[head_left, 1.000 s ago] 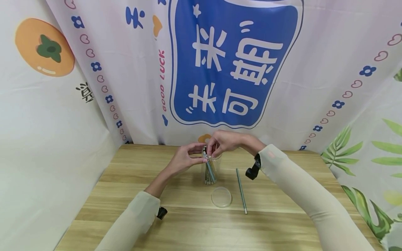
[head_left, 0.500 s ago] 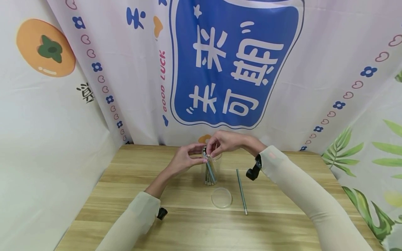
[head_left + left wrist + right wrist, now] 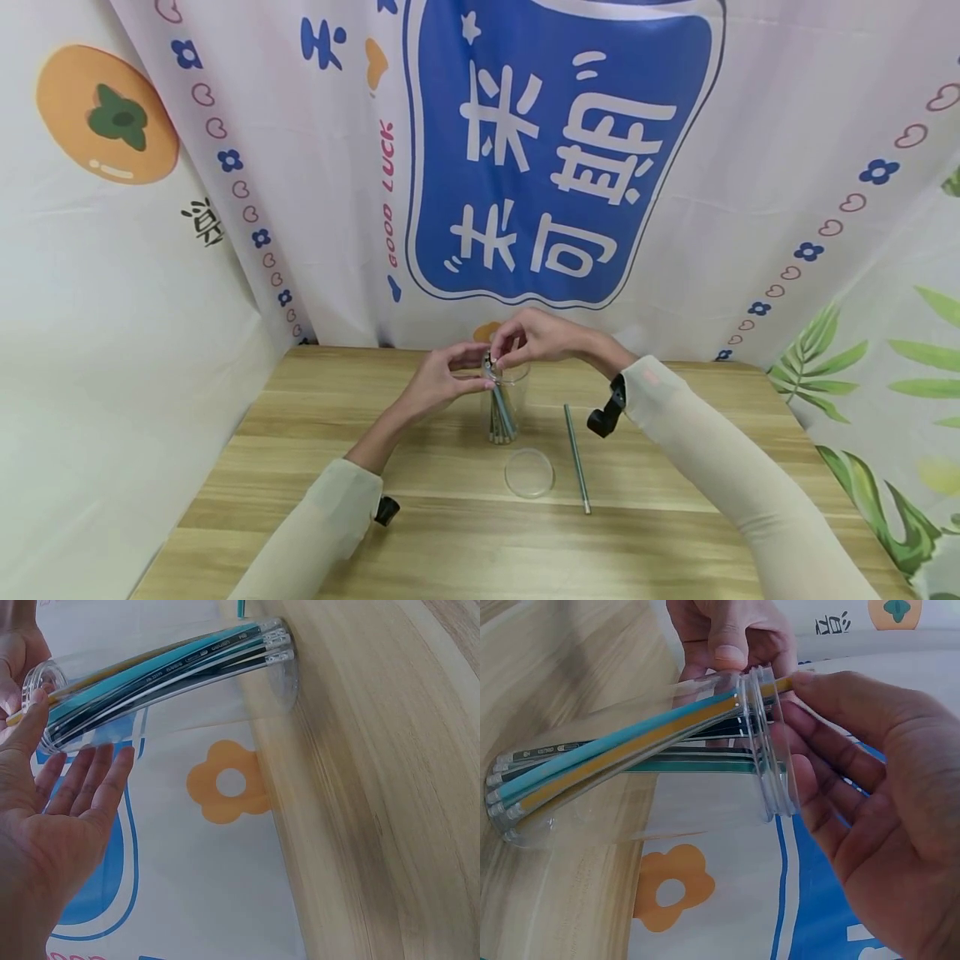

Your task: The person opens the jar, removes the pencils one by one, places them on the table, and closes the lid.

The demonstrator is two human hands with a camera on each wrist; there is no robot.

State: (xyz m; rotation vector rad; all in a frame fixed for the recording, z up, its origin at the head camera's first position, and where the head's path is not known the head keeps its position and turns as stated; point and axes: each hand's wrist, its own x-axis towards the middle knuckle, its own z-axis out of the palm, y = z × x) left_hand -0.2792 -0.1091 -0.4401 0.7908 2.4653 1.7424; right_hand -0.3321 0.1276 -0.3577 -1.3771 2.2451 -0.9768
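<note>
Pencils (image 3: 165,679) lean together inside a clear jar (image 3: 705,806) near the worktop's (image 3: 420,550) far edge; the left hand (image 3: 442,383) curls round its mouth while the right hand (image 3: 543,335) pinches a yellow pencil (image 3: 652,743) by its upper end. Handling that pencil seems the step in hand; next, I'd judge, the jar needs steadying as it slides or is released. Nearer the front edge lie a round lid (image 3: 529,473) and a loose pencil (image 3: 577,458).
</note>
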